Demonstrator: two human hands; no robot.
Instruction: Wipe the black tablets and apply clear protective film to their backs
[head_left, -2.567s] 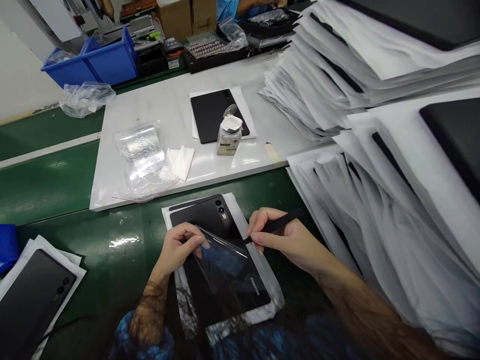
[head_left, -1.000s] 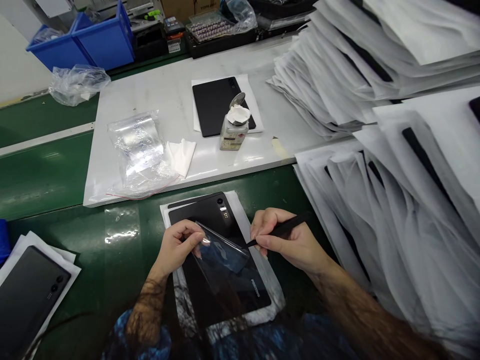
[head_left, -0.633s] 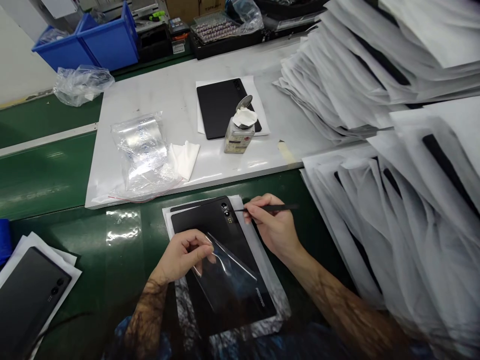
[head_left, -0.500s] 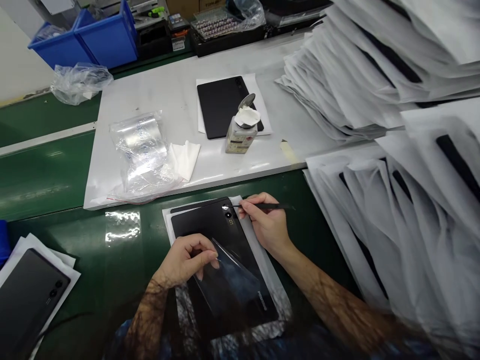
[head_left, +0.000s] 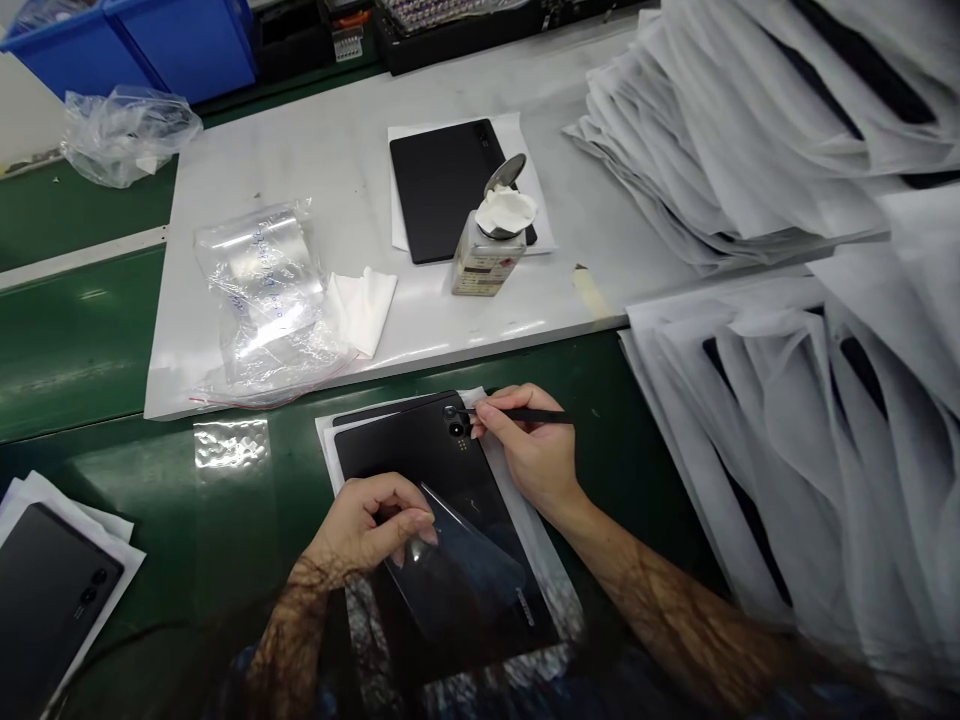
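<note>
A black tablet (head_left: 397, 440) lies back up on white wrapping sheets in front of me, its camera lenses at the far right corner. My right hand (head_left: 532, 445) is closed around dark tweezers (head_left: 529, 414), whose tip is at the upper camera lens. Over the lower part of the tablet, my left hand (head_left: 382, 525) pinches a clear plastic film (head_left: 465, 555). The film is raised at its upper edge, and its lower part lies over the tablet's back.
A bottle (head_left: 491, 255) with its lid up stands by a second tablet (head_left: 439, 190). A clear plastic bag (head_left: 262, 290) and a white cloth (head_left: 364, 305) lie left of it. Stacked white sleeves (head_left: 750, 430) fill the right side. Another tablet (head_left: 52, 600) rests at lower left.
The camera view has shifted slightly, so the bench things sit higher in the picture. The tweezers have tilted slightly at the lens. My left hand still pinches the film.
</note>
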